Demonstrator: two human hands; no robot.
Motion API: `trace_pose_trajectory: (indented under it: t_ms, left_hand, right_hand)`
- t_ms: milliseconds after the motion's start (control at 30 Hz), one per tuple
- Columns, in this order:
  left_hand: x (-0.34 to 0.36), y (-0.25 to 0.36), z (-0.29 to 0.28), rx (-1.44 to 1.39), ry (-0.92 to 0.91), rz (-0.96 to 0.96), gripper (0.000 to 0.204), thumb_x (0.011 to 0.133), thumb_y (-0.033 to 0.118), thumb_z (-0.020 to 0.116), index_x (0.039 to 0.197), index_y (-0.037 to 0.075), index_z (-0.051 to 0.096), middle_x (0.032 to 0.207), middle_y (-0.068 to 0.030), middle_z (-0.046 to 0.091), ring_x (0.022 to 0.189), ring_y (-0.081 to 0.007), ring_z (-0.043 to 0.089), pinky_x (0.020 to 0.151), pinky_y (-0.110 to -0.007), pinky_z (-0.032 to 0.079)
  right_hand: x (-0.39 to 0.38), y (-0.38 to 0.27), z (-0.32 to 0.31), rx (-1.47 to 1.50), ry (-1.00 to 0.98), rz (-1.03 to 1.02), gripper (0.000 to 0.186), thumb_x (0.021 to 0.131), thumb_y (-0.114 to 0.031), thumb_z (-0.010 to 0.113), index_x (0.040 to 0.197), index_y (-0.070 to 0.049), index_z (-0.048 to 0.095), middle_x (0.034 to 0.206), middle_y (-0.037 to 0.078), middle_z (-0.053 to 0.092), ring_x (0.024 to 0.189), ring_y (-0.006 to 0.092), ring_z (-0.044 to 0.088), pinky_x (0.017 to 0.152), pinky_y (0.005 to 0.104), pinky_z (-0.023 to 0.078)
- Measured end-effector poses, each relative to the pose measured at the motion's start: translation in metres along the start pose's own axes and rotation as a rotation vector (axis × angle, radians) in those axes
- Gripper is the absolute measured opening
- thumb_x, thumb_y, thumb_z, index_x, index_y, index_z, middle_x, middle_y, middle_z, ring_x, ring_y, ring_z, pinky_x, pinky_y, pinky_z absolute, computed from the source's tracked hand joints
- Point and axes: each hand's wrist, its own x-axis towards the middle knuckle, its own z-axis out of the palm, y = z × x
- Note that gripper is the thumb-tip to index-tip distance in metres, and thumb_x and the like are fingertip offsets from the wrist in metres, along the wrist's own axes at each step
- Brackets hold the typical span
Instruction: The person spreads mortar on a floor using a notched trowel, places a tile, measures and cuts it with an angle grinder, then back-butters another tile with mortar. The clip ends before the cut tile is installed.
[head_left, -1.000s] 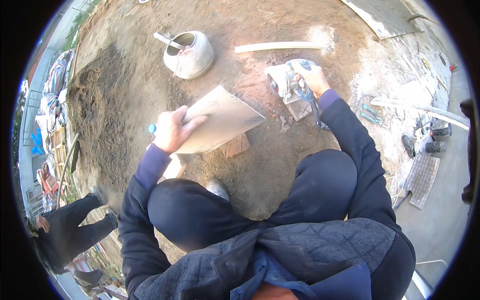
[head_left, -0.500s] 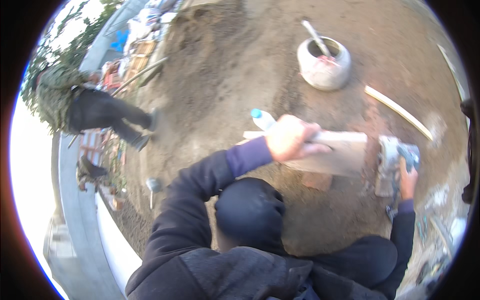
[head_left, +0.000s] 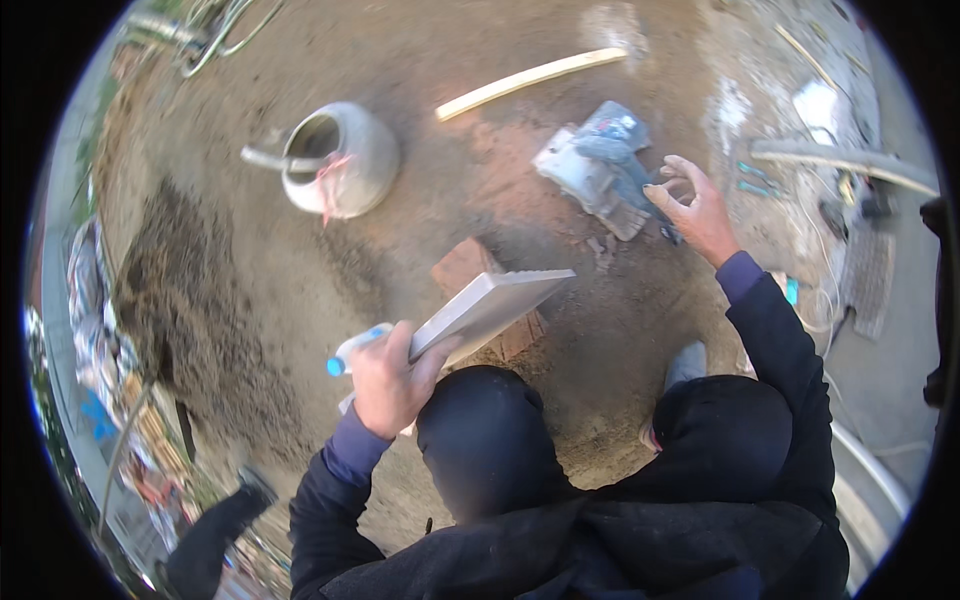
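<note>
My left hand [head_left: 392, 380] is closed on one end of a pale flat tile [head_left: 495, 305], which is tilted with its far end raised to the right. Beneath the tile, red bricks [head_left: 467, 262] lie on the dirt, partly hidden by it. A white bottle with a blue cap [head_left: 358, 347] shows just beyond my left hand. My right hand [head_left: 697, 212] is raised with nothing in it, thumb and fingers curved but apart. Just left of it, a dusty blue-and-grey power tool [head_left: 600, 160] rests on the ground; its exact kind is unclear.
A rounded pale pot [head_left: 355, 165] with a stick in its mouth stands ahead to the left. A pale wood strip [head_left: 530, 82] lies farther off. Hoses, cables and tools, including green-handled pliers [head_left: 757, 180], litter the right side. Another person's leg [head_left: 215, 530] shows at lower left.
My right hand has let go of the power tool and lifted off beside it. The tile has turned from nearly level to a slant in my left hand. My view has swung right.
</note>
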Motion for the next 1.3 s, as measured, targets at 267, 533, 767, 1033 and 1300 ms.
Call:
trace_pose_trajectory:
  t_ms: [267, 533, 767, 1033, 1300]
  left_hand:
    - [0.038, 0.022, 0.029, -0.022, -0.061, 0.123, 0.034, 0.092, 0.019, 0.083, 0.079, 0.003, 0.056, 0.064, -0.0218, 0.06, 0.056, -0.0451, 0.061, 0.051, -0.046, 0.047]
    - [0.045, 0.075, 0.053, 0.076, -0.069, 0.217, 0.034, 0.099, 0.031, 0.076, 0.093, -0.002, 0.072, 0.076, -0.0264, 0.072, 0.066, -0.0444, 0.071, 0.058, -0.05, 0.052]
    - [0.024, 0.113, 0.057, 0.25, -0.144, 0.368, 0.051, 0.102, 0.047, 0.068, 0.091, -0.002, 0.067, 0.073, -0.0292, 0.068, 0.067, -0.0512, 0.067, 0.059, -0.058, 0.049]
    - [0.012, 0.139, 0.068, 0.24, -0.253, 0.567, 0.041, 0.095, 0.033, 0.077, 0.098, -0.006, 0.068, 0.079, -0.0304, 0.07, 0.075, -0.0524, 0.069, 0.065, -0.057, 0.05]
    - [0.019, 0.255, 0.079, 0.214, -0.481, 0.835, 0.035, 0.09, 0.027, 0.08, 0.096, -0.006, 0.068, 0.079, -0.0275, 0.067, 0.075, -0.0499, 0.065, 0.069, -0.055, 0.051]
  right_hand:
    - [-0.162, -0.03, -0.13, -0.061, -0.104, 0.563, 0.05, 0.095, -0.04, 0.081, 0.119, 0.003, 0.074, 0.098, 0.016, 0.079, 0.089, 0.0245, 0.075, 0.081, 0.0352, 0.059]
    - [-0.355, -0.182, -0.224, -0.074, 0.303, 0.431, 0.036, 0.103, -0.029, 0.073, 0.122, 0.001, 0.072, 0.095, 0.013, 0.079, 0.085, 0.0193, 0.076, 0.079, 0.0333, 0.059]
    - [-0.432, -0.231, -0.168, -0.184, 0.825, 0.421, 0.038, 0.098, -0.027, 0.079, 0.118, 0.004, 0.07, 0.087, 0.012, 0.077, 0.076, 0.0199, 0.076, 0.068, 0.0325, 0.06]
    - [-0.556, -0.187, -0.167, -0.478, 0.908, 0.497, 0.031, 0.092, -0.019, 0.084, 0.111, 0.001, 0.069, 0.078, 0.012, 0.069, 0.066, 0.0276, 0.071, 0.06, 0.0363, 0.055]
    - [-0.635, -0.272, -0.134, -0.28, 1.083, 0.412, 0.043, 0.087, -0.021, 0.089, 0.113, 0.004, 0.067, 0.079, 0.01, 0.069, 0.064, 0.0261, 0.068, 0.058, 0.0336, 0.054]
